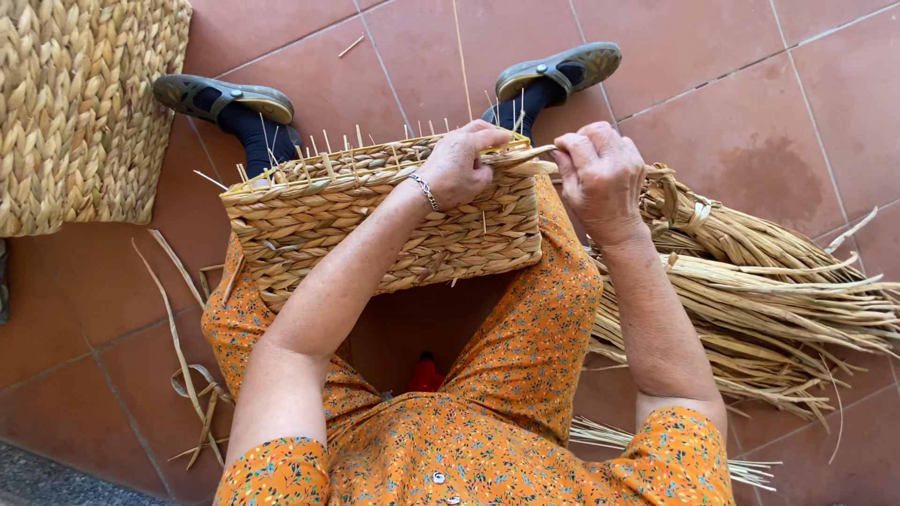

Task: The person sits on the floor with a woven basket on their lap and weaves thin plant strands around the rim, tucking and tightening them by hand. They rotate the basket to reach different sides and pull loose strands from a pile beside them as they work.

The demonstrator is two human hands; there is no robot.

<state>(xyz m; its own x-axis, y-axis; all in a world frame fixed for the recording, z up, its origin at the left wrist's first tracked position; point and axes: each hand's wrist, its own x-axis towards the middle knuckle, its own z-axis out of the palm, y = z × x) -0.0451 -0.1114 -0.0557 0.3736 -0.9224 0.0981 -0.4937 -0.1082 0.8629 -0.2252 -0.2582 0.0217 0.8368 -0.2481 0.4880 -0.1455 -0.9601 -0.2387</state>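
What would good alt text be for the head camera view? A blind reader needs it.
A seated person in an orange flowered dress weaves the rim of a straw basket on their lap, left hand and right hand gripping a strand at its corner. A bundle of straw lies on the tiled floor to their right.

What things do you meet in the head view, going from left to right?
Finished basket → loose strips → half-woven basket → left hand → right hand → straw bundle.

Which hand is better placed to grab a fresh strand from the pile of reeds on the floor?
Probably the right hand: the reed bundle lies on its side. The left hand rests on the basket rim.
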